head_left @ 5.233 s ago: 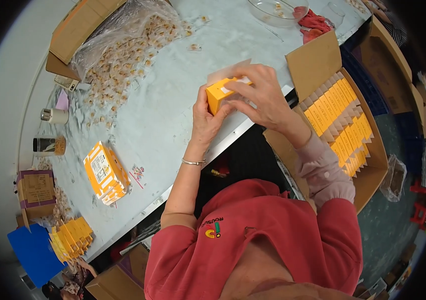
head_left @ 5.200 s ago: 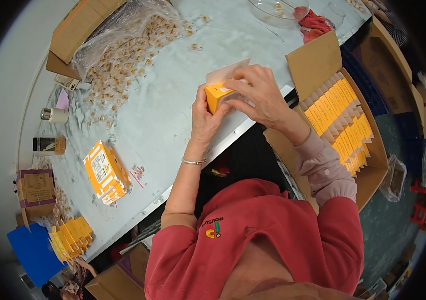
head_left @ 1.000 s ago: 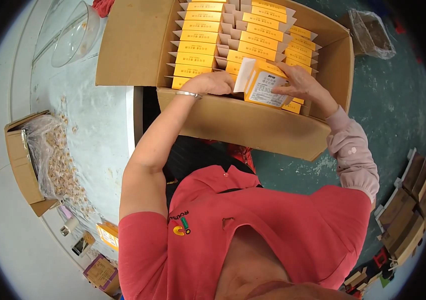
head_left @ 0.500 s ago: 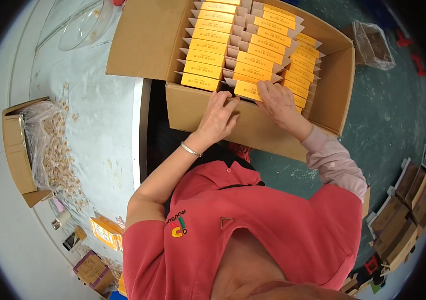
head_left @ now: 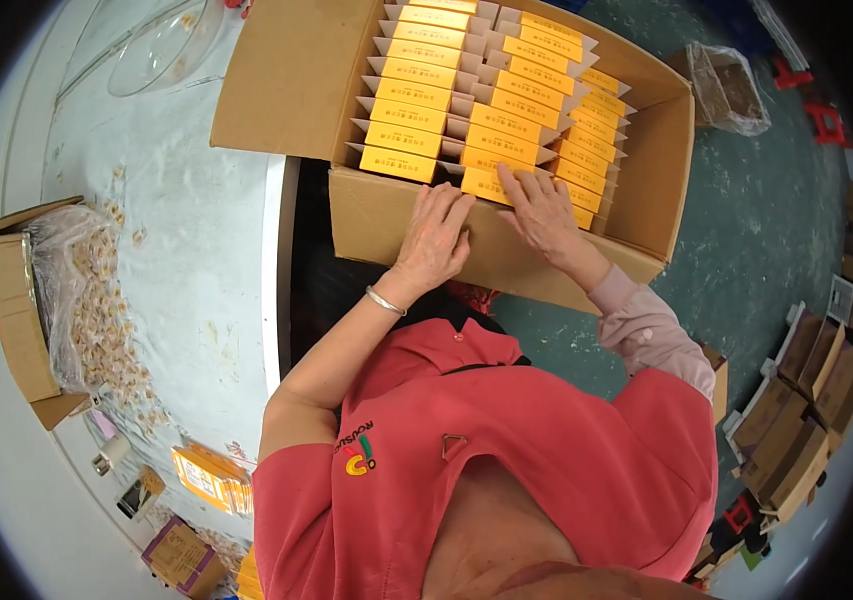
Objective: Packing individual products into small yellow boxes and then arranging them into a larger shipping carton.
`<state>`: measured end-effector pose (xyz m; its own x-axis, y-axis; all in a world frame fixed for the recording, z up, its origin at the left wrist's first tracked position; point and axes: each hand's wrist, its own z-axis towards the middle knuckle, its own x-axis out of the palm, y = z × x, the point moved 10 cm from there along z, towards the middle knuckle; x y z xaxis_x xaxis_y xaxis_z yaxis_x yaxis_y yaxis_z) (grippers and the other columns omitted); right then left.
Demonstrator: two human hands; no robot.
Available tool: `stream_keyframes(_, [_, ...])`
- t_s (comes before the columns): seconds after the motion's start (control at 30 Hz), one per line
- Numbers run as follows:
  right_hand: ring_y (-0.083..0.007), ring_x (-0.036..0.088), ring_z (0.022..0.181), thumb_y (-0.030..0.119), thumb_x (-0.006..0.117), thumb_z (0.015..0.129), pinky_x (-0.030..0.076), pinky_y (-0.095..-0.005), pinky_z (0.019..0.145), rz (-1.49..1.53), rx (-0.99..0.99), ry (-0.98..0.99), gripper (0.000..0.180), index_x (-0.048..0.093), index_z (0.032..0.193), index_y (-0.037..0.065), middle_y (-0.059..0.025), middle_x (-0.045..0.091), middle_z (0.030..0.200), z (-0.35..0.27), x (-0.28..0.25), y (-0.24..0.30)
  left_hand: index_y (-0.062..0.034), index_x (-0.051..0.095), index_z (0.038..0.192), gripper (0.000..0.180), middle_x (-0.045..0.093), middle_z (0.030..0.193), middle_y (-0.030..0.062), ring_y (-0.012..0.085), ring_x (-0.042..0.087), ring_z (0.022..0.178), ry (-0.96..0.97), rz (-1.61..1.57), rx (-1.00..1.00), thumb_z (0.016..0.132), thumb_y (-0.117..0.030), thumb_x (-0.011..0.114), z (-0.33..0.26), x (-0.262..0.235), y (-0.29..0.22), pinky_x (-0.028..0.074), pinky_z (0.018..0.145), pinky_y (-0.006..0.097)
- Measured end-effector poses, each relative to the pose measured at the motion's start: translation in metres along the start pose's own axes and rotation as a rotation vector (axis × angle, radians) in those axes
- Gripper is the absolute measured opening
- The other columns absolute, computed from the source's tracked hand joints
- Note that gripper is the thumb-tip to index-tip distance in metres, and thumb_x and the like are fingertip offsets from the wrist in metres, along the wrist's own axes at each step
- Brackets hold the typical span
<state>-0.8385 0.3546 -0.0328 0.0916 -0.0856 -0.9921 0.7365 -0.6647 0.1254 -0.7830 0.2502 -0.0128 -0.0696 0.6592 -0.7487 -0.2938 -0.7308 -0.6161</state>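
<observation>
A large cardboard carton stands before me with its left flap folded out. Inside it, yellow boxes are packed in three rows, their pale end flaps sticking up. At the near rim rests my left hand, open, its fingertips over the edge by the gap between the left and middle rows. My right hand lies open on the nearest yellow box of the middle row, fingers stretched across its top and thumb lower by the carton wall. The undersides of both hands' fingers are hidden.
On the pale table to the left, a tipped carton with a plastic liner spills small wrapped pieces. Orange packs lie nearer. A plastic-lined box stands beyond the carton's right side; cardboard trays are at far right.
My right hand has loosened from a pinch at the nearest middle box and flattened over it. My left fingers have straightened at the rim. The view has shifted slightly.
</observation>
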Motion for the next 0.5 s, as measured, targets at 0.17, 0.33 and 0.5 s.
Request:
stream_keyframes(0.17, [-0.0272, 0.044, 0.107, 0.048, 0.06, 0.077, 0.034, -0.0416, 0.084, 0.023, 0.068, 0.103, 0.08, 0.03, 0.14, 0.007, -0.0101, 0.045, 0.122, -0.003, 0.011, -0.005, -0.0032, 0.049, 0.119, 0.05, 0.045, 0.116, 0.0171, 0.0377, 0.04, 0.114, 0.013, -0.016, -0.032, 0.071, -0.007, 0.063, 0.007, -0.005, -0.003, 0.03, 0.1, 0.05])
stream_keyframes(0.33, [-0.0311, 0.027, 0.131, 0.049, 0.062, 0.075, 0.022, -0.0535, 0.103, 0.076, 0.155, 0.004, 0.087, 0.025, 0.141, 0.006, -0.0133, 0.029, 0.143, -0.012, -0.005, -0.023, -0.0037, 0.046, 0.125, 0.055, 0.045, 0.124, 0.0154, 0.0357, 0.038, 0.117, 0.15, 0.198, 0.152, 0.078, -0.027, 0.063, 0.011, 0.016, -0.021, 0.028, 0.101, 0.051])
stream_keyframes(0.5, [-0.0303, 0.018, 0.137, 0.047, 0.062, 0.076, 0.015, -0.0538, 0.107, 0.069, 0.088, 0.029, 0.086, 0.025, 0.141, 0.004, -0.0122, 0.023, 0.147, -0.036, 0.004, -0.01, -0.0031, 0.045, 0.126, 0.058, 0.043, 0.128, 0.0153, 0.0342, 0.038, 0.117, 0.166, 0.232, 0.152, 0.078, -0.032, 0.063, 0.011, 0.025, -0.019, 0.026, 0.101, 0.05])
